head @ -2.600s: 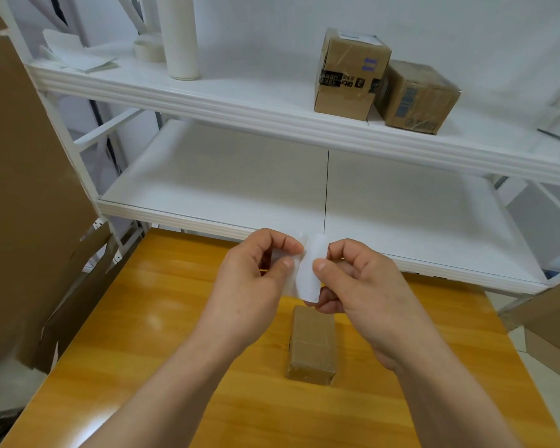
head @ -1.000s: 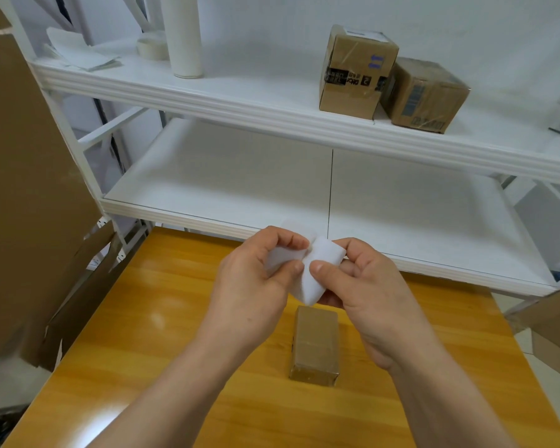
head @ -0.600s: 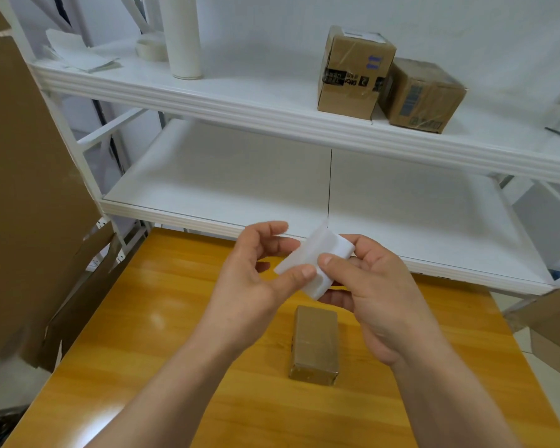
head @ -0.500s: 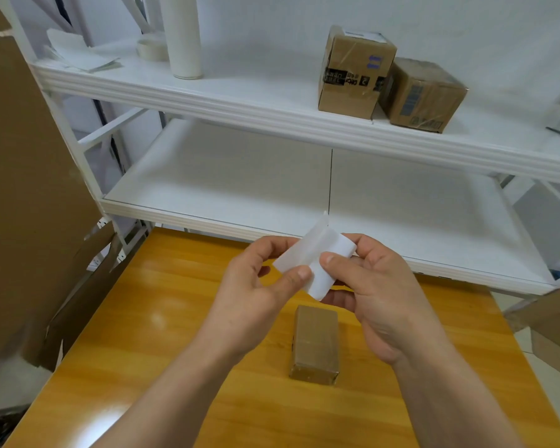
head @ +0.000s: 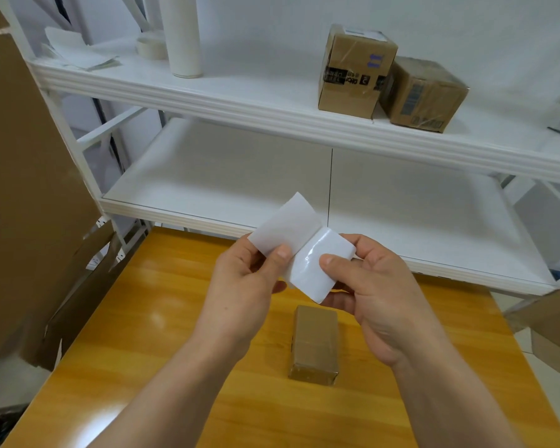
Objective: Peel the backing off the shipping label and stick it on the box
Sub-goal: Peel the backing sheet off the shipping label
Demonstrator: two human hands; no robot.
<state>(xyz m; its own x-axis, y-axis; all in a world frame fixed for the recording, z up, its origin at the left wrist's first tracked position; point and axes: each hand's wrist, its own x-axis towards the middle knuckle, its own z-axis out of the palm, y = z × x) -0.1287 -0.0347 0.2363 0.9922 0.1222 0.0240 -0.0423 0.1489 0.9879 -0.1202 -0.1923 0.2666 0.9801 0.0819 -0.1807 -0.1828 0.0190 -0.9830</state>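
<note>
Above the worktop (head: 143, 318), label (head: 285, 227) half-split from glossy backing (head: 317, 270): left hand (head: 243, 286) fingers pinched on the matte sheet, right hand (head: 379, 292) fingers pinched on the shiny one. Small brown box (head: 314, 344) lies flat on the worktop just below both hands, untouched. Behind, white shelf (head: 272, 111) carries two cardboard boxes (head: 356, 69).

Both bare forearms reach forward, hands raised side by side, palms turned inward. The left hand (head: 243, 286) pinches with thumb against curled fingers; the right hand (head: 374, 292) pinches likewise, thumb pressed on top, fingers folded beneath the grip.
</note>
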